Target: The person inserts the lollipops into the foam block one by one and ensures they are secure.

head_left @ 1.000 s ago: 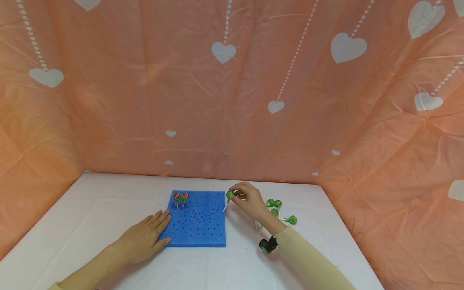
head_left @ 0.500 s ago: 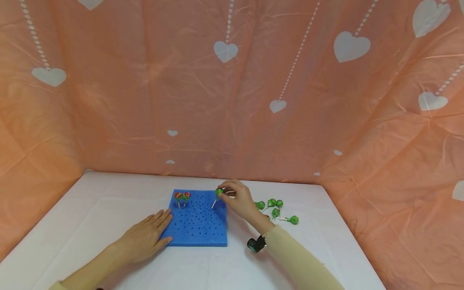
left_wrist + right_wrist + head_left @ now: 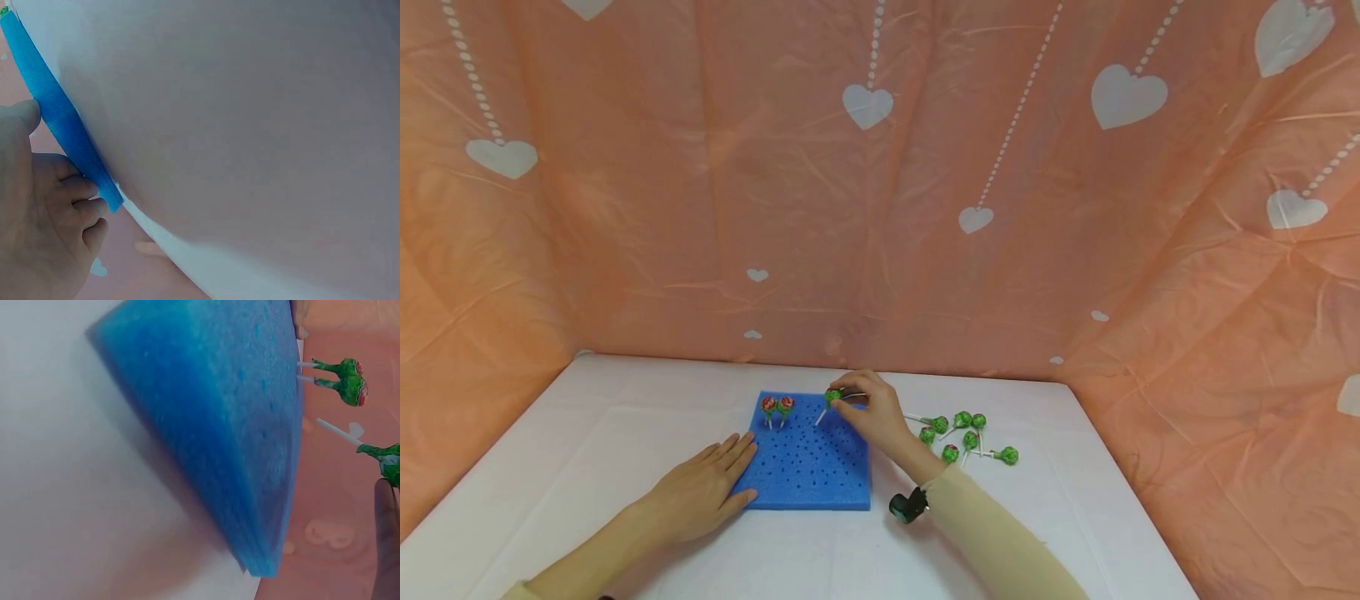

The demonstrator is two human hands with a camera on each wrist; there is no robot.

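A blue foam board dotted with small dark holes lies on the white table. Two red-and-green lollipops stand upright in its far left part. My right hand pinches a green-wrapped lollipop by its head, the white stick slanting down over the board's far side. In the right wrist view the held lollipop has its stick tip apart from the foam. My left hand rests along the board's left edge with fingers extended; the left wrist view shows its fingertips at the foam edge.
Several loose green lollipops lie on the table to the right of the board, partly behind my right forearm. An orange curtain with white hearts rises behind the table. A small black device sits at my right wrist.
My right hand has carried the lollipop leftward, from beside the board's right edge to over its far middle. More loose lollipops are now uncovered. The left hand stays in place.
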